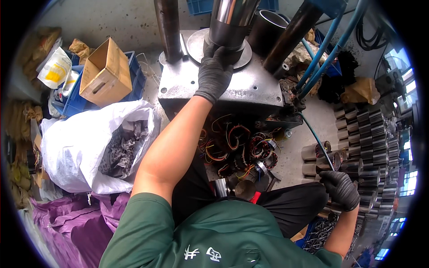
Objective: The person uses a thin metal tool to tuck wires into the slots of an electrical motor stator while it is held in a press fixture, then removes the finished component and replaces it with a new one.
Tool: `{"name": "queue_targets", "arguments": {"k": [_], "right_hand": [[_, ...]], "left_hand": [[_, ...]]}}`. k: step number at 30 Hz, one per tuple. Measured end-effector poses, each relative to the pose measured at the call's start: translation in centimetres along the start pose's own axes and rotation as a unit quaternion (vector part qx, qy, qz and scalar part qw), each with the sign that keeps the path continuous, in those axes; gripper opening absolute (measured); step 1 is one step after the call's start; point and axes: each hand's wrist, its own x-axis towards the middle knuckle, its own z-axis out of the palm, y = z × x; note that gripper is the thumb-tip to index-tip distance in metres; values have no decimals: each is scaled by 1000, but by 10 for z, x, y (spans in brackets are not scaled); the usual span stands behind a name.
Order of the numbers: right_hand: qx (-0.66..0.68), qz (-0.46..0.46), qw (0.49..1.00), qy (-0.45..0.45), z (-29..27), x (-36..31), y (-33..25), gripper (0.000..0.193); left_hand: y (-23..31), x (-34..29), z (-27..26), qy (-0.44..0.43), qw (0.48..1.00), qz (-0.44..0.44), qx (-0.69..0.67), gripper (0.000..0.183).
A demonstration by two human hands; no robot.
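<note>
My left hand, in a dark glove, reaches forward to a metal cylinder with a shiny upper part and a dark lower part. Its fingers press around the near side of the lower part, and some fingertips are hidden against it. The cylinder stands on a round metal plate on top of a thick steel press block. Off to the right, my right hand, also gloved, is closed around the end of a thin lever rod, which slants up toward the press.
Wound motor stators with coloured wires lie under the block. Rows of metal cylinders stand at right. A white sack of scraps, a cardboard box and purple sacking sit at left. Steel columns and blue hoses flank the press.
</note>
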Motion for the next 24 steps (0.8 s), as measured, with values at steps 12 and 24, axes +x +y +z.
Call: {"name": "queue_targets", "arguments": {"k": [12,24], "right_hand": [[108,39,993,38,-4,1,0,30],[59,-10,996,61,0,3,9,29]], "left_hand": [[-3,0,2,9,1000,15,-13,69],[-1,0,0,1,1000,0,8,69]]}}
